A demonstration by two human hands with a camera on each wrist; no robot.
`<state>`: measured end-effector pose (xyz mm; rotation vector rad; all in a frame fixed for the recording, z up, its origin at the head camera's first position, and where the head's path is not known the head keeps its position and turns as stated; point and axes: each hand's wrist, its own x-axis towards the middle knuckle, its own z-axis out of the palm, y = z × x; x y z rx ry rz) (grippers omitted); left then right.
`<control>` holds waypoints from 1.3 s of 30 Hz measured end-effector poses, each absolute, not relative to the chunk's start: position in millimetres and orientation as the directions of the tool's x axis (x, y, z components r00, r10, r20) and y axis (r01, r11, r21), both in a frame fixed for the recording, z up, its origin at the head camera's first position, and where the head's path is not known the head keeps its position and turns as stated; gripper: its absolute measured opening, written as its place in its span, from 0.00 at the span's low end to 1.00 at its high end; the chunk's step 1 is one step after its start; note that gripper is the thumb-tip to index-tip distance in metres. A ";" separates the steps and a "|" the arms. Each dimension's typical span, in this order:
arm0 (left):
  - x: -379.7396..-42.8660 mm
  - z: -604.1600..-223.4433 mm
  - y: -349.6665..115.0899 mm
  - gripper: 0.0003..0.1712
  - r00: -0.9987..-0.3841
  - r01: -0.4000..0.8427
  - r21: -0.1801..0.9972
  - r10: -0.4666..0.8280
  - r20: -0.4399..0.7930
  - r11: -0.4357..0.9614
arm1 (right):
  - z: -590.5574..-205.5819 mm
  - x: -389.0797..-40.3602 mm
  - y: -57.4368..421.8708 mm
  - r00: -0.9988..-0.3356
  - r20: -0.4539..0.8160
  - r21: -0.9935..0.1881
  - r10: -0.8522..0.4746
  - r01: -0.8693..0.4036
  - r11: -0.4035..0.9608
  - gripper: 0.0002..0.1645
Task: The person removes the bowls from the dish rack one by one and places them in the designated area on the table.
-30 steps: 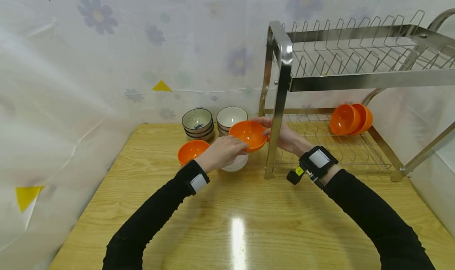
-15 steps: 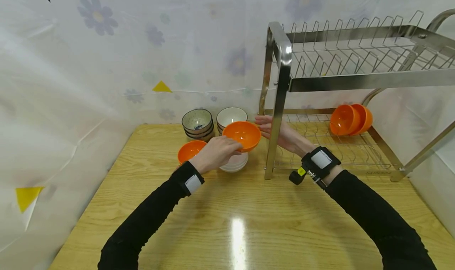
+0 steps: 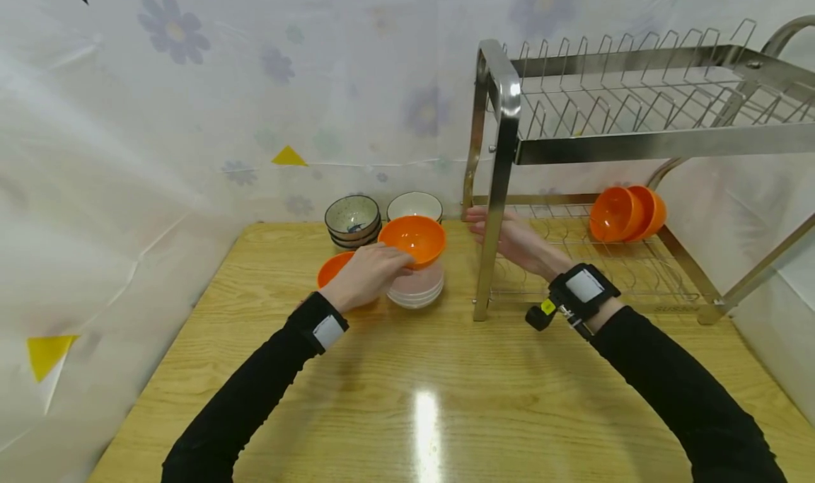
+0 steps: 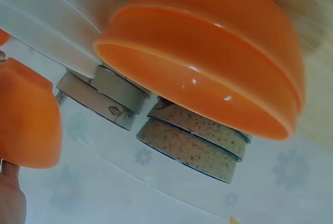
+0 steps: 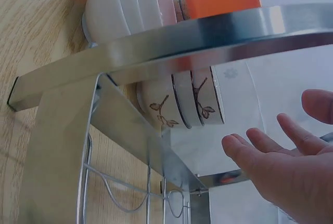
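My left hand grips the near rim of an orange bowl, holding it above a stack of white bowls. In the left wrist view this held bowl shows at the left edge with fingertips on it. Another orange bowl, apparently stacked, sits on the table, partly hidden behind my left hand; it looms large in the left wrist view. My right hand holds nothing. It reaches behind the front post of the metal dish rack, its fingers extended and apart from the bowls.
Two orange bowls lean on the rack's lower tier at the right. Stacks of speckled bowls and dark-rimmed white bowls stand along the table's back edge. The rack's upper wire tier overhangs the right side.
My right hand has let go of the orange bowl and stays near the rack post. My left hand has carried the bowl leftward, away from the rack.
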<state>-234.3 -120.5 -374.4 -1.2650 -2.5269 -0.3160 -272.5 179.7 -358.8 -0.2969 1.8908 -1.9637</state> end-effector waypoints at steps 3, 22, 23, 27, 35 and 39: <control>-233.6 -373.7 -127.9 0.04 -0.586 0.792 0.060 0.730 0.350 0.607 | -360.0 -273.1 183.8 -0.899 -0.125 -0.989 -0.419 0.145 -0.017 0.26; -229.7 -382.6 -180.0 0.10 -0.649 0.737 0.089 0.665 0.369 0.670 | -358.3 -269.5 205.7 -0.892 -0.137 -0.986 -0.432 0.165 -0.028 0.35; -229.4 -383.6 -182.2 0.09 -0.648 0.737 0.091 0.663 0.376 0.669 | -358.5 -269.5 206.6 -0.892 -0.141 -0.985 -0.429 0.168 -0.026 0.35; -227.5 -387.7 -190.8 0.07 -0.646 0.736 0.098 0.650 0.401 0.670 | -359.2 -269.0 209.7 -0.894 -0.152 -0.984 -0.421 0.179 -0.024 0.35; -222.7 -396.3 -203.4 0.05 -0.652 0.726 0.092 0.640 0.406 0.681 | -358.9 -267.6 215.3 -0.901 -0.165 -0.982 -0.401 0.190 -0.021 0.35; -220.2 -402.9 -208.4 0.03 -0.657 0.724 0.102 0.637 0.402 0.682 | -359.9 -267.5 216.9 -0.903 -0.166 -0.982 -0.396 0.189 -0.021 0.35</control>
